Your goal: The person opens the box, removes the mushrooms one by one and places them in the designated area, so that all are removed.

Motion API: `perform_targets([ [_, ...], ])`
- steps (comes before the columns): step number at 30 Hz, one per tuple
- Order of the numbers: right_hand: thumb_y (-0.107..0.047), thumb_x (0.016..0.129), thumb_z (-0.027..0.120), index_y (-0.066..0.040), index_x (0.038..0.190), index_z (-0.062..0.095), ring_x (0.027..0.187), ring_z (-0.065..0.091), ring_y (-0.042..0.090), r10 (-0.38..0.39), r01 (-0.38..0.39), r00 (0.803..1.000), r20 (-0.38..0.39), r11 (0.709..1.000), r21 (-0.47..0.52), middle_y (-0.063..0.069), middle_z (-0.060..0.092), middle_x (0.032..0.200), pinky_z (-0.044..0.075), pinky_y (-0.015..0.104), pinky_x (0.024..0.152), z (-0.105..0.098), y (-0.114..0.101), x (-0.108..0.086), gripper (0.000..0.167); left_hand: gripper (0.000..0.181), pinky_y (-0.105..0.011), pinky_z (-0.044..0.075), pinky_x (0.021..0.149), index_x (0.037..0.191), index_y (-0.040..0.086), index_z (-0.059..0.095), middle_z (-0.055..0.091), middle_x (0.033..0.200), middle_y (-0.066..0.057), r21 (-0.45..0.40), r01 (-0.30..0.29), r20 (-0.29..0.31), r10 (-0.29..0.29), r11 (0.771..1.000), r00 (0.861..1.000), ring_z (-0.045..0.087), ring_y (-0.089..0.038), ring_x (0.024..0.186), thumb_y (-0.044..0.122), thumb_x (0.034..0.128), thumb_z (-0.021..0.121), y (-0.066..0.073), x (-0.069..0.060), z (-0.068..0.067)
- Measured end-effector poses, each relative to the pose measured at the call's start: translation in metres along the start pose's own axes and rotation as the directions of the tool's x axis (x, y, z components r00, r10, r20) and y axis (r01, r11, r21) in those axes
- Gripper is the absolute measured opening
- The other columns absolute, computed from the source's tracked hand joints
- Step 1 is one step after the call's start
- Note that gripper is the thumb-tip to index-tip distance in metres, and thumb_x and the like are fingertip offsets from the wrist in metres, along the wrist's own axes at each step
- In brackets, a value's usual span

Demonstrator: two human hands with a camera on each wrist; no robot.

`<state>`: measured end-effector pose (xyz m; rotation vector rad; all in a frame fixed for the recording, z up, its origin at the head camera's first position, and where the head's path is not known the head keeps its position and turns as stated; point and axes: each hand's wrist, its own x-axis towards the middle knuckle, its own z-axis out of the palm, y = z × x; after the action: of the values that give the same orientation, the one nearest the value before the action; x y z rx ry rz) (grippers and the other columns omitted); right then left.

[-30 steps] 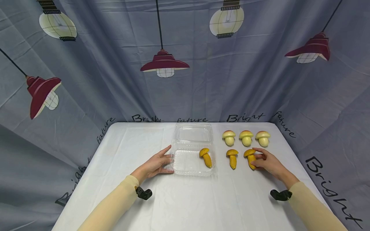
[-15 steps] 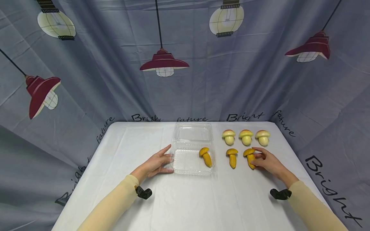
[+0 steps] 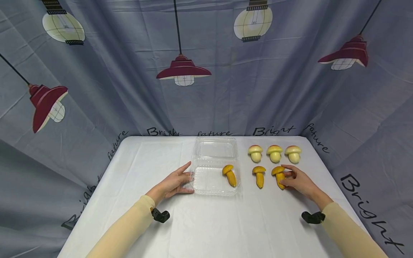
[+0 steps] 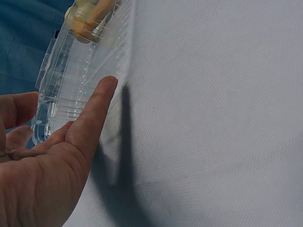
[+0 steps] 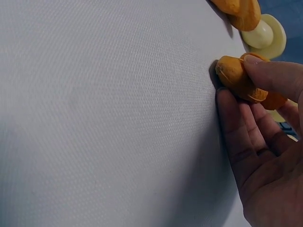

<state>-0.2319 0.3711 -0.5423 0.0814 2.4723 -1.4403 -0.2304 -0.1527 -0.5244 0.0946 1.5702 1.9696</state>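
My left hand (image 3: 174, 184) rests at the left side of a clear plastic clamshell box (image 3: 206, 181), its fingers spread and touching the wall. In the left wrist view, thumb and fingers lie around the corner of the box (image 4: 71, 97). One orange-yellow toy mushroom (image 3: 230, 176) lies tilted in the right part of the box. My right hand (image 3: 300, 183) pinches the stem of another orange-yellow mushroom (image 3: 278, 173), which lies on the table. The right wrist view has the thumb on top of this mushroom (image 5: 232, 75) and the fingers along its far side.
Between box and right hand lies an orange-yellow mushroom (image 3: 259, 176). Behind stand three pale mushrooms in a row: a left one (image 3: 256, 154), a middle one (image 3: 275, 154) and a right one (image 3: 293, 154). The box's lid (image 3: 215, 148) lies folded back on the white table (image 3: 155, 154).
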Motion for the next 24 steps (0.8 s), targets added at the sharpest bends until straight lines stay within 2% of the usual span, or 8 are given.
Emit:
perform_targets([
  [24,-0.023,0.093,0.078,-0.001,0.161,0.023,0.103,0.061,0.027,-0.020,0.020,1.000,0.008,1.000,0.015,0.030,0.047,0.138,0.062,0.034,0.080,-0.0044,0.0014,-0.0030,0.091,0.079,-0.055,0.055,0.097,0.167,0.028,0.008,0.016,0.165,-0.027,-0.001,-0.003,-0.002,0.003,1.000,1.000,0.040,-0.049,0.139,-0.004,0.1042,0.045,-0.0013,0.0017,-0.0011],
])
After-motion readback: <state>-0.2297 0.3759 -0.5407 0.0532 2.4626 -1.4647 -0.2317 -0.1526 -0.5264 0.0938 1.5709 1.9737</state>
